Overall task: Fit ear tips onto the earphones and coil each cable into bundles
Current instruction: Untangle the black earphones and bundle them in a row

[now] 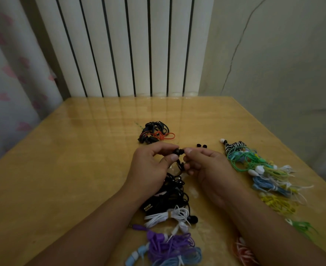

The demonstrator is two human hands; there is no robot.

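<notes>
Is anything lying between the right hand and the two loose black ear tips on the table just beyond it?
Nothing visible does. The two black ear tips lie on bare table just past the right hand, which, with the left hand, holds a black earphone. The striped cable bundle lies off to the right.

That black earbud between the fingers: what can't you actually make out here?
All head view:
- Black earbud: too small and dark to tell whether its tip is seated; fingertips of the left hand and right hand cover its sides.
- Black cable pile: partly hidden under the left wrist.
- Pink cables: hidden by the right forearm, cut by the bottom edge.
</notes>
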